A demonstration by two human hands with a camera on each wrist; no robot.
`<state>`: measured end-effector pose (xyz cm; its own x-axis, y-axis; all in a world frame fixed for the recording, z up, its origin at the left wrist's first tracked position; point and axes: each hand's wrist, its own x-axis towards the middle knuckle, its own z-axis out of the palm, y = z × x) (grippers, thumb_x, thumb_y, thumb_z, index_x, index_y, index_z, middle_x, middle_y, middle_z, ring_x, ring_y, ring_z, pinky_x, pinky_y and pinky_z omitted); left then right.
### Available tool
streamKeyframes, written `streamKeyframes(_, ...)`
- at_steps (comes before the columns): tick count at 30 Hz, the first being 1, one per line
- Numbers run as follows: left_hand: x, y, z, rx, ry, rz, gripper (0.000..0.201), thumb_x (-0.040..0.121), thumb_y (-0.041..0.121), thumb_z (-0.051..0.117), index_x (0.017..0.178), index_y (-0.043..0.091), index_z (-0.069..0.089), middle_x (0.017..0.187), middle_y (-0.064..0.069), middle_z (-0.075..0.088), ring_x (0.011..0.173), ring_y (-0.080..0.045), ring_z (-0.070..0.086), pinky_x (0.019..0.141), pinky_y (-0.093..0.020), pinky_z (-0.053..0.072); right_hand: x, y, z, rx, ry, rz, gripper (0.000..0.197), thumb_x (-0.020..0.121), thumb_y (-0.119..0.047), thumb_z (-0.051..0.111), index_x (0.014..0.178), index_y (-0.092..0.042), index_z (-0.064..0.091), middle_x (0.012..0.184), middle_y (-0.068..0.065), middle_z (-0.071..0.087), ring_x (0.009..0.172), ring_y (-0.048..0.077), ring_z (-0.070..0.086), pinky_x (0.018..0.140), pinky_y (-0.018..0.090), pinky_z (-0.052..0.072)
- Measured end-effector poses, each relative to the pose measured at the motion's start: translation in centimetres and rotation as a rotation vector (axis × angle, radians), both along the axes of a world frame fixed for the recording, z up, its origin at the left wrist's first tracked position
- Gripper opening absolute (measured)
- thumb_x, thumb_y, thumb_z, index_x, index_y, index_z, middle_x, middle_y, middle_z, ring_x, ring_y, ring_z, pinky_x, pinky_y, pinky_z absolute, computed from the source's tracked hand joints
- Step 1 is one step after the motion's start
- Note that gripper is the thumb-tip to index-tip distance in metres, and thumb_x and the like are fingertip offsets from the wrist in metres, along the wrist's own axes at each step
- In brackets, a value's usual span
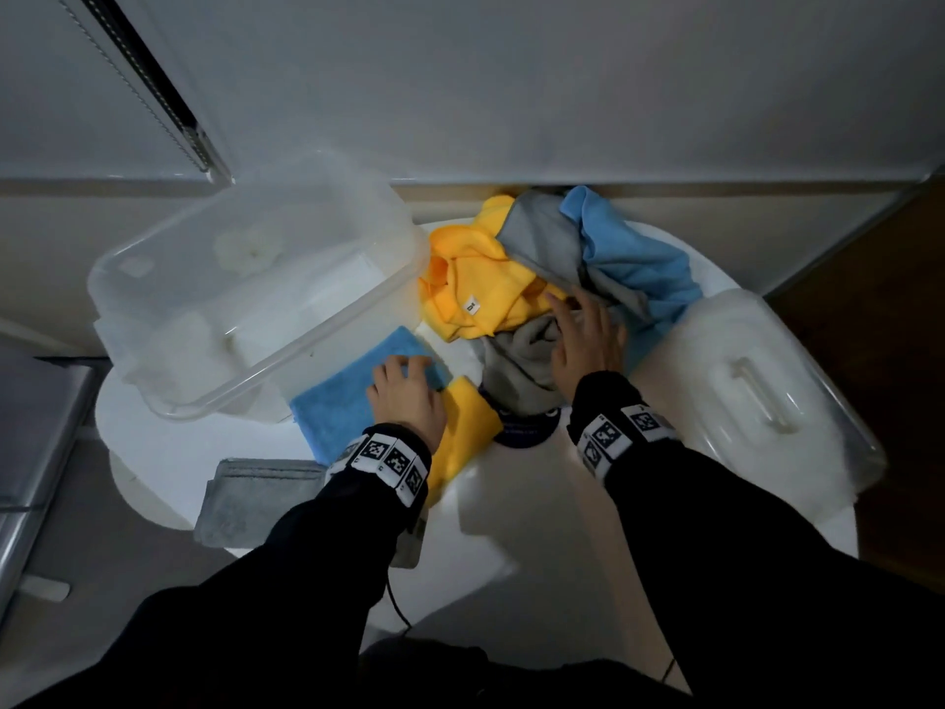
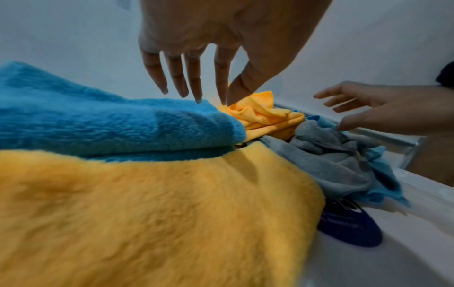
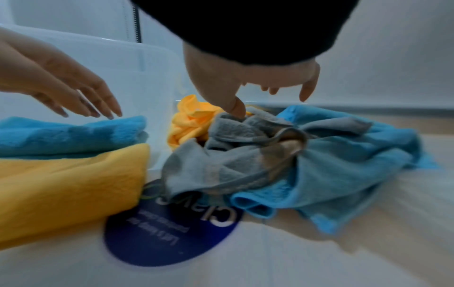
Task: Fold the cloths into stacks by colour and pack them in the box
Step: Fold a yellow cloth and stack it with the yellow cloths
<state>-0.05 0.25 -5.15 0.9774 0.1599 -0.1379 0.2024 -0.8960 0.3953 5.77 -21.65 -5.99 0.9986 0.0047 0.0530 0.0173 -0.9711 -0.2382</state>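
A folded blue cloth (image 1: 337,406) lies beside the clear plastic box (image 1: 153,278), partly on a folded yellow cloth (image 1: 468,432). My left hand (image 1: 404,388) rests on the blue cloth's (image 2: 98,124) far corner with straight fingers (image 2: 194,81). A loose pile holds a yellow cloth (image 1: 480,284), grey cloths (image 1: 542,237) and a blue cloth (image 1: 639,258). My right hand (image 1: 583,340) is spread over the pile. Its thumb (image 3: 237,108) touches a crumpled grey cloth (image 3: 221,155). A folded grey cloth (image 1: 255,498) lies at the table's near left edge.
The box's clear lid (image 1: 757,396) lies at the right of the white round table (image 1: 537,509). A dark blue round sticker (image 3: 172,233) shows between the folded yellow cloth (image 3: 61,184) and the pile. A wall runs close behind the table.
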Motion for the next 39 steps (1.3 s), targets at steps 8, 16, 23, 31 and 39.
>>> streamKeyframes(8,1.9,-1.7,1.8,-0.060,-0.106,-0.111,0.040,0.077,0.006,0.053,0.117,0.008,0.057,0.116,-0.016,0.053,0.108,-0.036,0.043,0.086,-0.045,0.041,4.3,3.5,0.5,-0.180,0.217,0.386,0.087,0.087,-0.040,0.060,0.152,-0.024,0.005,0.161,0.003,0.002,0.149,0.020,0.002,0.117,0.051,0.012)
streamKeyframes(16,2.7,0.8,4.7,-0.179,-0.254,-0.147,0.030,0.078,0.004,0.053,0.106,0.008,0.062,0.106,-0.015,0.058,0.104,-0.035,0.048,0.087,-0.042,0.043,7.4,6.4,1.4,-0.015,0.352,0.305,0.043,0.101,-0.018,0.034,0.141,-0.028,0.042,0.152,0.007,0.035,0.142,0.024,0.028,0.115,0.050,0.018)
streamKeyframes(23,7.7,-0.2,11.0,-0.328,-0.454,-0.313,0.065,0.083,0.017,0.065,0.139,0.003,0.035,0.139,-0.014,0.043,0.129,-0.027,0.042,0.106,-0.031,0.034,5.9,3.6,11.8,0.570,-0.270,0.247,0.029,0.082,-0.021,0.051,0.098,-0.025,0.074,0.085,0.001,0.075,0.074,0.019,0.066,0.067,0.026,0.048)
streamKeyframes(31,10.0,-4.0,17.3,-0.440,-0.440,-0.537,0.025,0.090,0.032,0.056,0.091,0.010,0.067,0.079,0.003,0.065,0.074,-0.013,0.058,0.068,-0.024,0.043,2.2,-1.2,23.4,0.735,-0.490,0.278,0.025,0.084,-0.010,0.054,0.095,-0.019,0.074,0.086,-0.015,0.069,0.081,-0.001,0.063,0.079,0.019,0.049)
streamKeyframes(39,8.1,-4.1,17.9,-0.568,-0.434,-0.497,0.025,0.091,0.025,0.054,0.082,0.005,0.066,0.070,-0.008,0.060,0.061,-0.007,0.051,0.060,-0.028,0.038,-0.5,-7.8,27.1,0.772,-0.678,0.111,0.015,0.090,-0.024,0.055,0.092,-0.031,0.068,0.081,-0.014,0.063,0.077,0.000,0.058,0.074,0.025,0.049)
